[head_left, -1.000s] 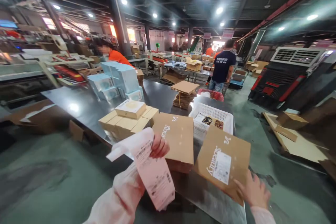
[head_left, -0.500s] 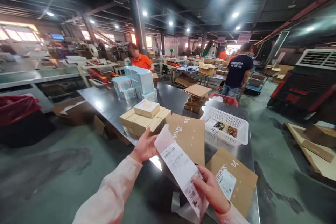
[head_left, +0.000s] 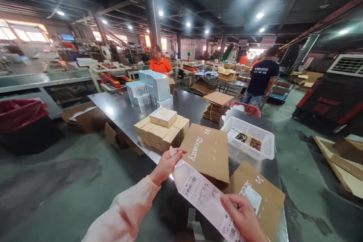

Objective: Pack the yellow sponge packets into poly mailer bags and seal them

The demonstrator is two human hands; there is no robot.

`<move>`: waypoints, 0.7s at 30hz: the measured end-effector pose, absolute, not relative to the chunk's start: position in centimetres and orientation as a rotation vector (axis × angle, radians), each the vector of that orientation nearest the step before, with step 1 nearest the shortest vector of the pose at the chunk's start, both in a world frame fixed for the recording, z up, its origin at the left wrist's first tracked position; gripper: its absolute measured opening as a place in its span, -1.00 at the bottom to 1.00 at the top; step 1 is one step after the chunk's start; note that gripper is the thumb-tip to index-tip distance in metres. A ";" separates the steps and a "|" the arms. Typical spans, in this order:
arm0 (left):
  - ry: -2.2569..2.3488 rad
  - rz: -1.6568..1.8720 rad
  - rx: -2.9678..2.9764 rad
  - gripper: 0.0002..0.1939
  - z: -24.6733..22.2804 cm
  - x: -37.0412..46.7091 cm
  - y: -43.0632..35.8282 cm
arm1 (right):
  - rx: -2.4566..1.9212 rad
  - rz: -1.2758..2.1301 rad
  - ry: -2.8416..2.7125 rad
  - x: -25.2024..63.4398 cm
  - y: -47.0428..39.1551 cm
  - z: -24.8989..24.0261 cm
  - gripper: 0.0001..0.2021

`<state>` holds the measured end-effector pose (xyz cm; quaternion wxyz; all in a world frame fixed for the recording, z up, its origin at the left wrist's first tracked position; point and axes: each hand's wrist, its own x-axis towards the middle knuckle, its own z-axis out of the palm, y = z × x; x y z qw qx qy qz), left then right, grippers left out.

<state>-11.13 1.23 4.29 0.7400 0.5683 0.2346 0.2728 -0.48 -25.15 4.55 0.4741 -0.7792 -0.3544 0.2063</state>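
A long white label strip (head_left: 198, 193) with printed barcodes stretches between my hands over the near table edge. My left hand (head_left: 166, 164) pinches its upper end, close to a brown "Sbeauty" carton (head_left: 210, 151). Lower down, my right hand (head_left: 241, 211) grips the strip's printed part between thumb and fingers. Beside my right hand lies another brown carton (head_left: 268, 196) bearing a white label (head_left: 252, 197). Cream boxes (head_left: 159, 132) are packed together beyond my left hand, with a single white-topped box (head_left: 163, 116) on them.
On the dark table (head_left: 187, 102) are stacked light blue boxes (head_left: 155, 85), tied flat cardboard (head_left: 214, 111) and a white basket (head_left: 266, 141) holding small items. A person in orange (head_left: 160, 64) stands behind the table; one in a dark shirt (head_left: 262, 75) stands at the back right.
My left hand has closed on the strip's upper end. The strip now lies more slanted, and my right hand has shifted right and down. The view has shifted slightly left.
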 end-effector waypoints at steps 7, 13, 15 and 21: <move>0.627 0.904 1.201 -0.50 6.2 -11.5 4.6 | -1.993 0.269 -0.600 0.7 -26.2 5.6 -0.44; 0.109 0.049 1.640 -0.66 8.2 -7.6 -0.7 | -2.006 0.336 -0.686 0.1 -25.2 5.9 -0.43; 0.073 0.004 1.627 -0.66 7.9 -5.0 -1.7 | -2.025 0.250 -0.570 0.6 -26.3 5.4 -0.41; 0.451 0.247 1.560 -0.79 6.0 9.3 -1.7 | -1.910 -0.121 0.154 4.1 -33.2 1.2 -0.43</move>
